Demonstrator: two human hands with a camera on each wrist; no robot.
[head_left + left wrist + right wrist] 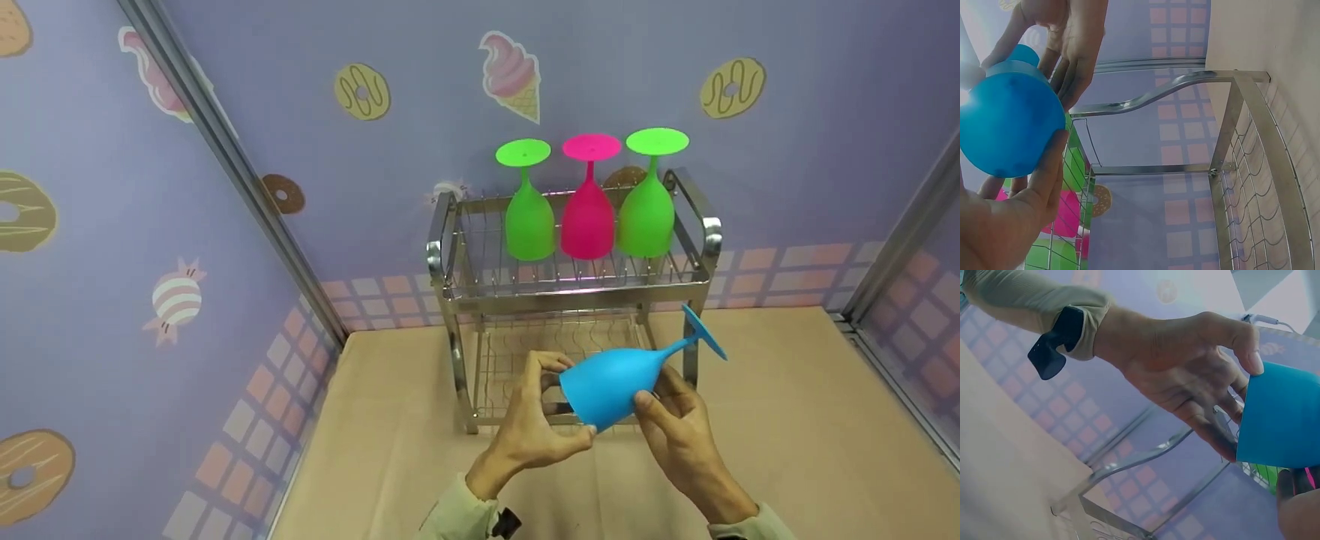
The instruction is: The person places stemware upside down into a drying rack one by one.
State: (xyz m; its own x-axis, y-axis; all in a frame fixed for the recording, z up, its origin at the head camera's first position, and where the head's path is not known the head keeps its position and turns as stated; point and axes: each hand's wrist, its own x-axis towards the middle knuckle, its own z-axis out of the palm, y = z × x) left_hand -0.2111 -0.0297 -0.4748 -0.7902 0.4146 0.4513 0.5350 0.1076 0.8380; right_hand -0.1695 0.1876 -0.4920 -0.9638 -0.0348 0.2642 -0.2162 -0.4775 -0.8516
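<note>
A blue plastic wine goblet (611,382) is held between both hands above the table, tilted on its side with its foot up to the right. My left hand (529,431) pinches the rim end, thumb below and fingers at the far side. Around the bowl near the stem, my right hand (681,431) grips with its thumb in front. In the left wrist view the mouth of the blue goblet (1010,126) faces the camera. The right wrist view shows the left thumb touching the rim of the goblet (1280,419); the right hand is mostly cut off there.
Behind the hands stands a two-tier metal rack (577,301). On its upper tier, a green goblet (530,225), a pink goblet (588,225) and another green goblet (646,221) stand upside down side by side. A beige cloth (390,420) covers the table; patterned walls surround it.
</note>
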